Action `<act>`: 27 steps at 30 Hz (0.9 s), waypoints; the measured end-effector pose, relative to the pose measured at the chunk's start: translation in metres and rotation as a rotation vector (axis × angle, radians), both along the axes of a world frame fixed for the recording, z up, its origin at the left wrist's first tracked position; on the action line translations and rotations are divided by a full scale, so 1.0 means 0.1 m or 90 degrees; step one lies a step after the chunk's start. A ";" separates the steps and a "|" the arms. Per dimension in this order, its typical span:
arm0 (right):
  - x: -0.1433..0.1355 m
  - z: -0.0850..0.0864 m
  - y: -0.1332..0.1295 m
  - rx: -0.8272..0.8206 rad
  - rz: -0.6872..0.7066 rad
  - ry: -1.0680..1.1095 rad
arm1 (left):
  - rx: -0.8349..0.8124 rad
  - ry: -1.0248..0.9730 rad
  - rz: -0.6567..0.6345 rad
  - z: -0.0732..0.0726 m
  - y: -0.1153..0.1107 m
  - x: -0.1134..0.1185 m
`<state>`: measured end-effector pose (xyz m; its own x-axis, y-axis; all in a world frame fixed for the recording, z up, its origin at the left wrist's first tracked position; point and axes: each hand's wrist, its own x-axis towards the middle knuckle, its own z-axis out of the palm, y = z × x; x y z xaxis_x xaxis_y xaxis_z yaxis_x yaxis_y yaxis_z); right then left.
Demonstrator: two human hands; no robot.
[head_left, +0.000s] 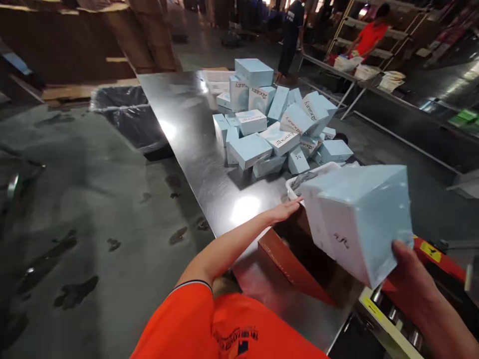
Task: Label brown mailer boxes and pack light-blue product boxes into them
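Observation:
A light blue box [357, 214] with a paler side is raised in front of me, tilted above an open brown carton [299, 264]. My right hand [409, 267] grips its lower right edge, thumb on the near face. My left hand [286, 210] reaches out flat with straight fingers at the carton's far rim. Its fingertips end close to the blue box's left side; whether they touch it, I cannot tell. Behind the held box, a white basket [292, 188] with grey plastic inside is partly covered.
Light blue boxes [250, 149] are heaped on the metal table [209, 169]. A lined bin [127, 117] stands left of it. A roller conveyor [392, 314] runs at lower right. Farther back are a person in orange [372, 37], a person in dark clothes [293, 30] and shelving.

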<state>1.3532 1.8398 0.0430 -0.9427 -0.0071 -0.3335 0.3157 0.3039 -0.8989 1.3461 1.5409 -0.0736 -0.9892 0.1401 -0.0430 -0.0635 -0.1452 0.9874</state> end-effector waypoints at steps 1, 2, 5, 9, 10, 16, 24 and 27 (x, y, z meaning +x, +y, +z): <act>0.21 -0.01 0.10 0.028 -0.006 -0.010 | 0.006 -0.024 -0.009 0.01 0.03 0.01; 0.38 -0.01 0.16 0.075 -0.010 -0.001 | 0.009 -0.049 -0.019 0.03 0.07 0.02; 0.72 -0.01 0.14 0.271 -0.011 0.088 | -0.004 -0.097 -0.020 0.08 0.18 0.07; 0.90 0.02 0.07 0.423 0.024 0.140 | -0.012 -0.128 -0.004 0.12 0.25 0.17; 0.93 0.01 0.09 0.438 0.034 0.140 | -0.008 -0.144 -0.013 0.12 0.24 0.21; 1.07 -0.22 0.30 0.407 0.083 0.137 | -0.011 -0.161 -0.106 0.11 0.22 0.40; 1.02 -0.46 0.28 0.285 0.075 0.203 | -0.128 0.049 -0.168 0.03 0.17 0.43; 1.02 -0.38 0.41 0.331 0.069 0.228 | -0.150 0.048 -0.191 0.00 0.12 0.41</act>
<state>1.4552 1.8812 0.0054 -0.9994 -0.0308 0.0162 -0.0337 0.7420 -0.6696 1.3875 1.5530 -0.0736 -0.9077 0.4181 -0.0365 0.0057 0.0994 0.9950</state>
